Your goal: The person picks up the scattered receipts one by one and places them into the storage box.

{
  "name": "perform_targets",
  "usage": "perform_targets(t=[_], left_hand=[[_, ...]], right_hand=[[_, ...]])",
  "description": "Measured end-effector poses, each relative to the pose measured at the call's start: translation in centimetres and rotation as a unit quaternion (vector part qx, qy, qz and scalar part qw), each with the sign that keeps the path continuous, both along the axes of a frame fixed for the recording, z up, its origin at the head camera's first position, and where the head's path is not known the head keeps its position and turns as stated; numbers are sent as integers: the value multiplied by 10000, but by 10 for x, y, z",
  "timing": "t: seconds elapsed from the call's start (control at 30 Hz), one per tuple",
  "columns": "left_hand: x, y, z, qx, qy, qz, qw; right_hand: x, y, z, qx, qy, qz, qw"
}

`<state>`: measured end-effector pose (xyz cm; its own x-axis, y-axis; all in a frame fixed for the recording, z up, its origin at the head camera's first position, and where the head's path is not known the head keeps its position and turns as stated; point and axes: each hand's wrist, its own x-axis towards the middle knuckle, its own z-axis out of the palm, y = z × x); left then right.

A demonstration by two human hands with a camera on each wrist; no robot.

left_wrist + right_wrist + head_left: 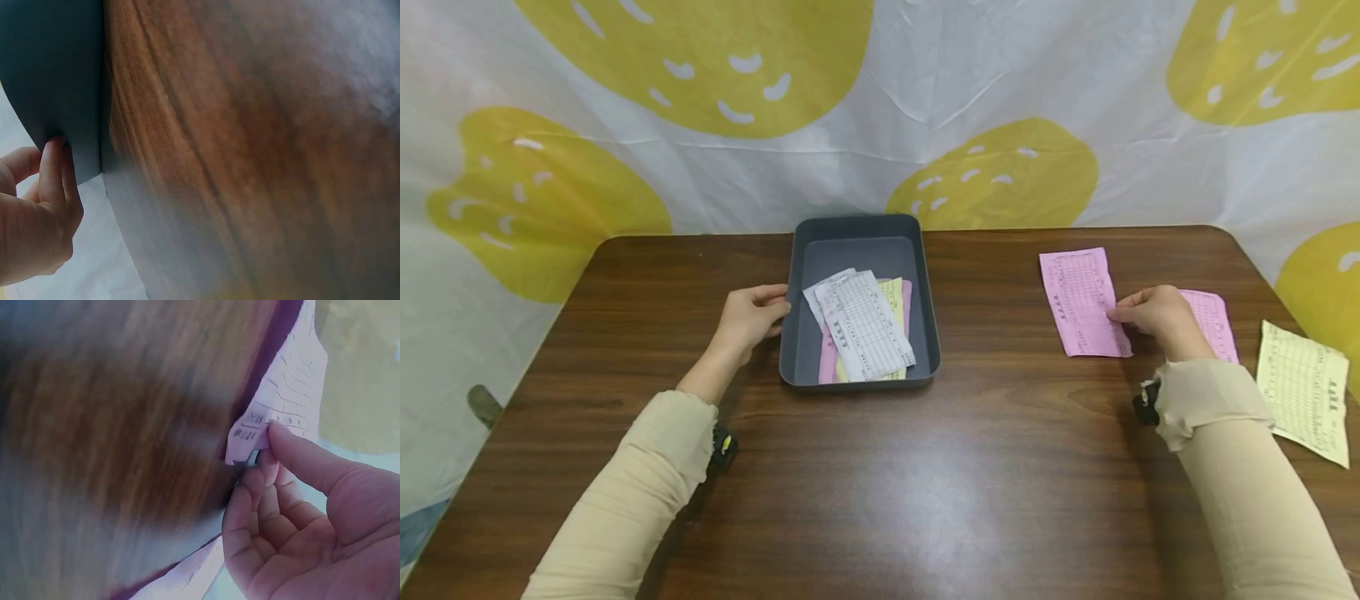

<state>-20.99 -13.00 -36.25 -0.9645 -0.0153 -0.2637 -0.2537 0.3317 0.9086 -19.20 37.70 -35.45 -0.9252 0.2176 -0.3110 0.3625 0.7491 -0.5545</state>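
Leaning slightly leftward at its far end, a pink slip is pinched near its right edge, toward the near end, by the right hand, with the thumb laid over the printed face and fingertips tucked beneath. It is placed over the far right part of the wooden table, well apart from the grey tray. Its long axis is directed mostly away from the person, and a bold line of print is carried along its left side. By the left hand the tray's left outer wall is touched, the fingers loosely extended and nothing enclosed in them. The tray's long axis is likewise turned away from the person. Inside it, white slips are laid on top, and a yellow sheet and a pink sheet are largely covered by them. A second pink slip is partly hidden by the right hand and wrist; a yellow slip is set farther right. The small print cannot be read. In the right wrist view the table is blurred and the held slip is cut off at the top; in the left, only part of the tray is shown.
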Motion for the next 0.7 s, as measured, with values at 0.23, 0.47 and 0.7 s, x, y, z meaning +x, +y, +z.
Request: perform_targets(t=[0.23, 0.47, 0.7], left_hand=[[0, 0, 0, -14, 19, -6, 10000], [0, 0, -1, 19, 9, 24, 10000], [0, 0, 0, 34, -9, -8, 10000]], right_hand=[[-1, -3, 2, -1320, 36, -305, 9908], [-4, -14, 20, -3086, 97, -643, 9490], [-5, -32, 37, -4073, 207, -839, 9092]])
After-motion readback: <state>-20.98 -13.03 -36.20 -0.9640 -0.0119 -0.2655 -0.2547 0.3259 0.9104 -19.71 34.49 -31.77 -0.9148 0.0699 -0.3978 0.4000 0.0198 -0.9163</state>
